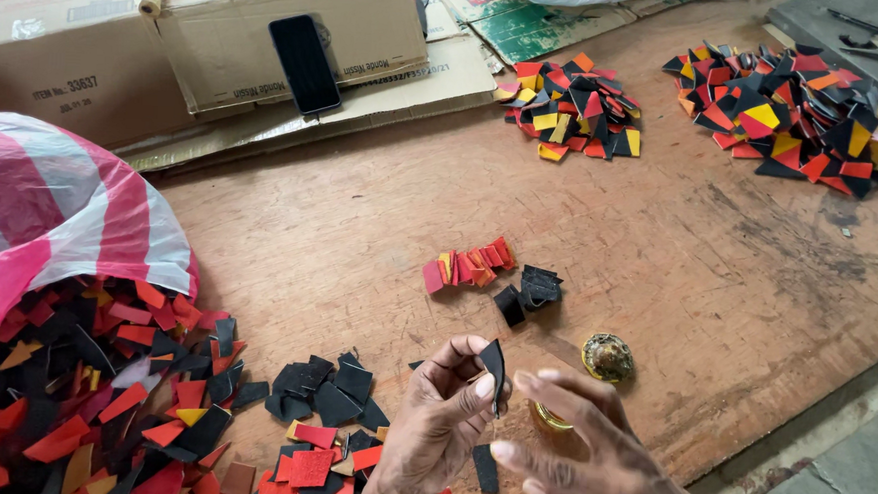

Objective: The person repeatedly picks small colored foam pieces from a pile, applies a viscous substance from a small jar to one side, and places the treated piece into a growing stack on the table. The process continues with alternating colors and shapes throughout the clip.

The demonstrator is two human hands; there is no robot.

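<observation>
Pinching a small black piece [494, 365] upright between thumb and fingertips, the left hand [437, 424] sits low at the near edge of the wooden table [719, 262], fingers curled tight on the scrap. The right hand [588, 453] hovers just beside it, fingers spread loose and open, holding nothing, partly covering a small gold-rimmed container [548, 417]. Just past the right fingertips lies a round brassy lid [607, 357], close to the table's front edge, where the board drops off to the grey floor [832, 478]. Left of the hands, a loose pile of red, black and yellow scraps [101, 400] spills from a pink-and-white striped bag [51, 207], with a small cluster of black pieces [326, 391] nearer the wrist. Ahead, a neat row of red and orange pieces [469, 266] and a short stack of black ones [529, 292] lie mid-table, with bare wood all round them. Further back, two sorted heaps [572, 109] [796, 115] sit near the far edge, and a dark phone [304, 64] leans on cardboard boxes [219, 45].
</observation>
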